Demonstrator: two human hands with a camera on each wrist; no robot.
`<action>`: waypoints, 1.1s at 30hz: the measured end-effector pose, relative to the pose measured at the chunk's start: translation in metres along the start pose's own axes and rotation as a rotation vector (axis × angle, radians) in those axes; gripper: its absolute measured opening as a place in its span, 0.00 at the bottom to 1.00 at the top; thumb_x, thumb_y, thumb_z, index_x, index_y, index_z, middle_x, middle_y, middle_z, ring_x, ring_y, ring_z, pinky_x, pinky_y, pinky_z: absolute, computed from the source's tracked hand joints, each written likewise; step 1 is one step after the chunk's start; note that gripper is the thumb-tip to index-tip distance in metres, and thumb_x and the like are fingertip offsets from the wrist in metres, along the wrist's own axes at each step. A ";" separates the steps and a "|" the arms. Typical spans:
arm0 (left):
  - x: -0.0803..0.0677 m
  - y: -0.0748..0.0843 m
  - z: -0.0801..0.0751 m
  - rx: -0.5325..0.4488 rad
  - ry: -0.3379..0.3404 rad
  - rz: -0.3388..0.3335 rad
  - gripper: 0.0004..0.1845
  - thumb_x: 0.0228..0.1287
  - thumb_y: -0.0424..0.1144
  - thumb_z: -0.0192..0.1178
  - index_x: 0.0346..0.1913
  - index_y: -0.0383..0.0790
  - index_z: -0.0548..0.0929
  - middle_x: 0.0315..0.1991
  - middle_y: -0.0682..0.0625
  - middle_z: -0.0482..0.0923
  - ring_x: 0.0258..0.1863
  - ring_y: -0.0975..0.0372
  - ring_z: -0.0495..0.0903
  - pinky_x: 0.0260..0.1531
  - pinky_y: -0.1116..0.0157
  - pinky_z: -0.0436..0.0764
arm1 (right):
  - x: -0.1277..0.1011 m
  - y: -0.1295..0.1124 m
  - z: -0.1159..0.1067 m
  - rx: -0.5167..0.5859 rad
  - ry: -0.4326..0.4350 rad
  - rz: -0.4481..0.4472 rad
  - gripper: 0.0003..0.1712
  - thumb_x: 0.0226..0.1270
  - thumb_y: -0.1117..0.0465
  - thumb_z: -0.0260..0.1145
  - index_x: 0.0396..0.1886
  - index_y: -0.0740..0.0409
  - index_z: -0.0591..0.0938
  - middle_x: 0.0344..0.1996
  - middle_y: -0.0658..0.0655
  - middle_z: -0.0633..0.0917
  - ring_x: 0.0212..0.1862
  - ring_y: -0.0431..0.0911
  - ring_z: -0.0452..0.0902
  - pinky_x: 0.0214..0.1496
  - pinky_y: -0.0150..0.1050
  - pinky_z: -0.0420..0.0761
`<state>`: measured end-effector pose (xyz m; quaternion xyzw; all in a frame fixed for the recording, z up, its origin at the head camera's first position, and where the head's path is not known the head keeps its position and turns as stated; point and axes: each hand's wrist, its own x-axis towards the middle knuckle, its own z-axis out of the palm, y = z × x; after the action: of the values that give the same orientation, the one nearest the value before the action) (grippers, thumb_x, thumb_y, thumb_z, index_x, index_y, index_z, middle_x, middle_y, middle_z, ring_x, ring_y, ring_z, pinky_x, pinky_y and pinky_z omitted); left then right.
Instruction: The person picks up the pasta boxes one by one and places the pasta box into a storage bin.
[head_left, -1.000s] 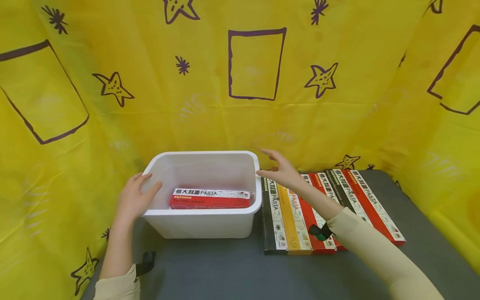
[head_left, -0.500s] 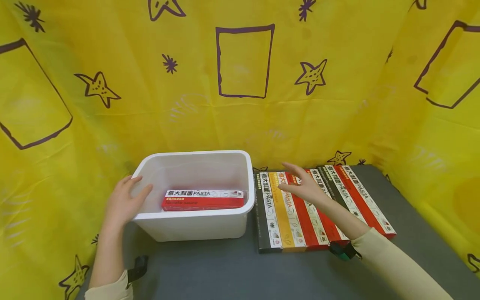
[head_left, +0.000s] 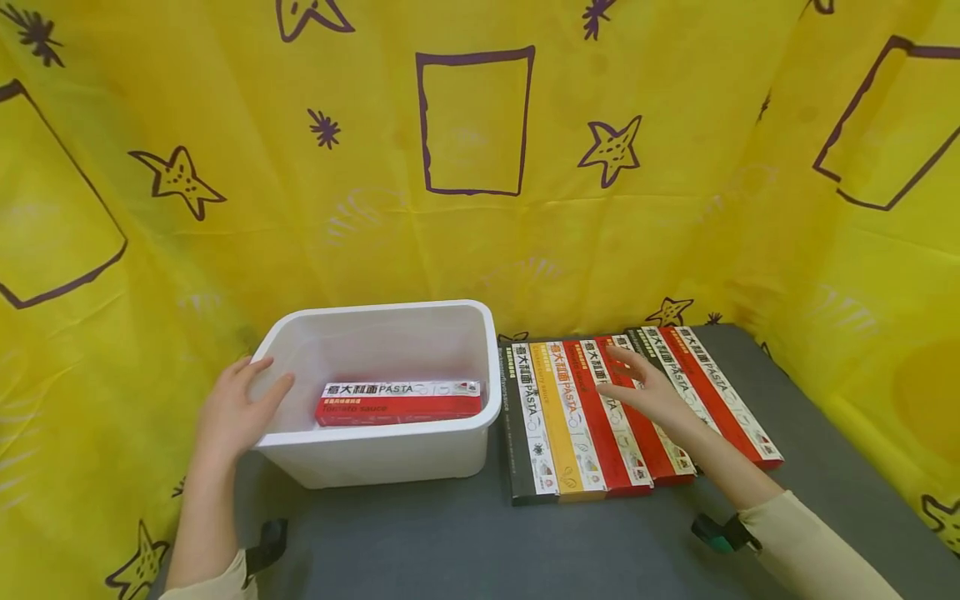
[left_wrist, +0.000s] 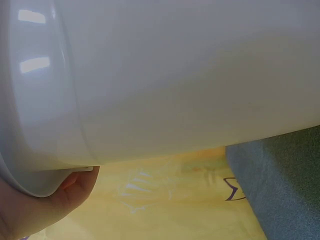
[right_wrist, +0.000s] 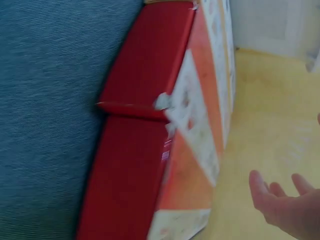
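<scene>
A white plastic tub (head_left: 390, 307) stands on the grey table, and one red pasta box (head_left: 397, 402) lies flat inside it. My left hand (head_left: 257, 380) rests on the tub's left rim with relaxed fingers. In the left wrist view the tub's wall (left_wrist: 190, 80) fills the frame and my palm (left_wrist: 40, 207) sits under the rim. To the right of the tub, several long pasta boxes (head_left: 600, 412) lie side by side, black, yellow and red. My right hand (head_left: 624, 377) hovers open just over the red ones and holds nothing. The right wrist view shows a red box (right_wrist: 145, 130) and my fingertips (right_wrist: 282, 195).
Yellow cloth with purple stars and rectangles (head_left: 480, 167) walls in the table at the back and on both sides. The grey tabletop (head_left: 450, 542) is bare in front of the tub and the boxes. A black wrist strap (head_left: 266, 537) shows on my left arm.
My right hand has moved from the tub's right rim rightward and nearer to me, over the row of boxes. The left hand has stayed on the tub's left rim.
</scene>
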<state>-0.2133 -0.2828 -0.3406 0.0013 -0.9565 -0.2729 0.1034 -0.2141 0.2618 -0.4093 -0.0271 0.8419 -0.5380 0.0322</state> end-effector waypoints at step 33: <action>0.000 -0.002 0.001 -0.005 -0.018 -0.029 0.37 0.72 0.57 0.48 0.69 0.28 0.65 0.69 0.24 0.52 0.65 0.29 0.54 0.58 0.30 0.55 | -0.048 0.066 -0.058 -0.053 0.155 0.073 0.46 0.68 0.49 0.64 0.76 0.63 0.53 0.72 0.71 0.58 0.69 0.69 0.54 0.62 0.70 0.61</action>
<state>-0.2138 -0.2838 -0.3423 0.0125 -0.9565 -0.2769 0.0911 -0.1720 0.3455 -0.4436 0.0445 0.8563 -0.5144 -0.0142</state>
